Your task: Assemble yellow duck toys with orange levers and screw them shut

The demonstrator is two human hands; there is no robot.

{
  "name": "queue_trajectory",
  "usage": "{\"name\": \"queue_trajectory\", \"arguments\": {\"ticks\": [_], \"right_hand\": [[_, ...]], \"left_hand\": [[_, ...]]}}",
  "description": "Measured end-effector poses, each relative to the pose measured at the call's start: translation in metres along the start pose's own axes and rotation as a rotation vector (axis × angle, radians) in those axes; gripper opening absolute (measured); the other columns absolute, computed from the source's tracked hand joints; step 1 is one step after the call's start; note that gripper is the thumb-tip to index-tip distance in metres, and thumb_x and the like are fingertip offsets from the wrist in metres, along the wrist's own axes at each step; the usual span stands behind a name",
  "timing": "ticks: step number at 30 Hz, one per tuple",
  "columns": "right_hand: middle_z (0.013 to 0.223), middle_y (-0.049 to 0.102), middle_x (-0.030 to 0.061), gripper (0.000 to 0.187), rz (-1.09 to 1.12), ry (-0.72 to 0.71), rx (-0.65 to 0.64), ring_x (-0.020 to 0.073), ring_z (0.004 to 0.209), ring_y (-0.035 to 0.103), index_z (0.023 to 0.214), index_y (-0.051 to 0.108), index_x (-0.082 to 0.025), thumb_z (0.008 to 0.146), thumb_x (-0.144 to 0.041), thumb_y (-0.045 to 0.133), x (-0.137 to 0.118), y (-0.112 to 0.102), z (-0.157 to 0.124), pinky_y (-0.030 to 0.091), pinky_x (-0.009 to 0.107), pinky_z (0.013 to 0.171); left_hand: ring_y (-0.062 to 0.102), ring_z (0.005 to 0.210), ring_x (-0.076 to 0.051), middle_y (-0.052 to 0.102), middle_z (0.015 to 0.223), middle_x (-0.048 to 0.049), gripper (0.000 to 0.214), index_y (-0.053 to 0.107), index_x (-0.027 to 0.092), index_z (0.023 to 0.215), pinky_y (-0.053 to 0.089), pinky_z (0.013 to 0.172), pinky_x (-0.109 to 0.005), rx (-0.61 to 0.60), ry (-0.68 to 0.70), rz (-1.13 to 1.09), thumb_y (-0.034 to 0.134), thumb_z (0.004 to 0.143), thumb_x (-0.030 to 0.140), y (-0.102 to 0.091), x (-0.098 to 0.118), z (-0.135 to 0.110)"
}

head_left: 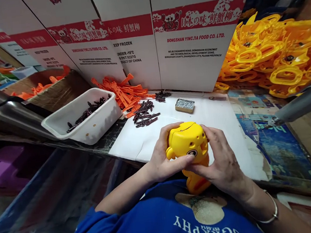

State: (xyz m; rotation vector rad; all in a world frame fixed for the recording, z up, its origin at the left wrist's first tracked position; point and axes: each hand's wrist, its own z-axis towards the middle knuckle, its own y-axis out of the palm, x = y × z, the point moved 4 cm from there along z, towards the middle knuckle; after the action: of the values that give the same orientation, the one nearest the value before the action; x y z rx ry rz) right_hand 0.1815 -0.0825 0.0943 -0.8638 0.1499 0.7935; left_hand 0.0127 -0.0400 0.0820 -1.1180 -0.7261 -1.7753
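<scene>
Hands: my left hand [160, 160] and right hand [221, 161] have their fingers pinching a yellow toy [187, 142] above the surface's near edge.
Surface: white sheet [214, 117], dark pegs [144, 115], white tub [89, 119], small box [184, 105].
Room: cardboard boxes [191, 35] behind; yellow parts [276, 52] piled right.

2 hands [160, 160], 1 yellow toy [187, 142], 1 white tub [85, 118].

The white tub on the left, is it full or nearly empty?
Nearly empty: the white tub holds only a thin scatter of dark pieces, with bare floor showing.
</scene>
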Motion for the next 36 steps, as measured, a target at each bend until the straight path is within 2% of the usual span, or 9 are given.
{"name": "queue_trajectory", "arguments": {"ticks": [3,7,13,19,28,32,36], "right_hand": [[0.125,0.057,0.0195,0.081,-0.039,0.014,-0.005,0.0318,0.115,0.059,0.152,0.038,-0.013,0.091,-0.057,0.067,-0.005,-0.002,-0.002,0.060,0.049,0.095],[0.123,0.058,0.0158,0.076,0.024,0.080,-0.046,0.0295,0.110,0.063,0.150,0.039,-0.018,0.090,-0.054,0.068,-0.004,-0.003,-0.002,0.062,0.046,0.092],[0.129,0.059,0.0130,0.074,0.181,0.194,-0.135,0.0290,0.115,0.065,0.144,0.042,-0.023,0.080,-0.040,0.076,-0.002,-0.002,0.000,0.061,0.045,0.096],[0.128,0.056,0.0120,0.078,0.281,0.260,-0.143,0.0267,0.114,0.064,0.140,0.040,-0.023,0.075,-0.036,0.080,-0.003,-0.001,0.000,0.060,0.043,0.097],[0.129,0.052,0.0115,0.078,0.223,0.146,-0.156,0.0274,0.117,0.061,0.147,0.038,-0.025,0.080,-0.034,0.077,-0.003,0.001,-0.001,0.061,0.044,0.096],[0.128,0.053,0.0120,0.076,0.199,0.142,-0.170,0.0279,0.115,0.062,0.149,0.038,-0.026,0.083,-0.034,0.075,-0.003,0.002,-0.002,0.062,0.046,0.095],[0.132,0.052,0.0134,0.075,0.185,0.144,-0.150,0.0297,0.122,0.059,0.149,0.039,-0.025,0.084,-0.037,0.074,-0.003,0.002,-0.003,0.059,0.049,0.100]], "left_hand": [[0.059,0.130,-0.029,0.050,0.148,-0.0121,0.070,0.045,0.026,0.135,0.049,0.111,-0.043,0.000,0.007,0.022,0.084,0.077,0.032,0.002,0.005,-0.003],[0.063,0.119,-0.024,0.056,0.138,-0.0092,0.070,0.043,0.028,0.140,0.054,0.104,-0.039,0.006,0.007,0.033,0.081,0.081,0.031,0.004,0.007,-0.007],[0.052,0.133,-0.029,0.048,0.142,-0.0104,0.065,0.048,0.028,0.134,0.042,0.118,-0.049,0.067,0.095,0.252,0.083,0.079,0.033,0.005,0.017,-0.012],[0.056,0.131,-0.029,0.049,0.143,-0.0115,0.064,0.045,0.028,0.134,0.045,0.116,-0.047,0.043,0.089,0.211,0.081,0.081,0.034,0.005,0.018,-0.013],[0.054,0.134,-0.030,0.047,0.146,-0.0127,0.066,0.045,0.026,0.136,0.042,0.118,-0.048,0.049,0.118,0.180,0.081,0.081,0.031,0.002,0.015,-0.016],[0.055,0.134,-0.031,0.047,0.148,-0.0138,0.066,0.045,0.025,0.136,0.042,0.118,-0.049,0.045,0.082,0.139,0.080,0.081,0.031,0.002,0.013,-0.017],[0.053,0.135,-0.031,0.050,0.146,-0.0133,0.064,0.048,0.026,0.135,0.042,0.118,-0.050,0.064,0.099,0.172,0.082,0.080,0.032,0.000,0.015,-0.019]]}}
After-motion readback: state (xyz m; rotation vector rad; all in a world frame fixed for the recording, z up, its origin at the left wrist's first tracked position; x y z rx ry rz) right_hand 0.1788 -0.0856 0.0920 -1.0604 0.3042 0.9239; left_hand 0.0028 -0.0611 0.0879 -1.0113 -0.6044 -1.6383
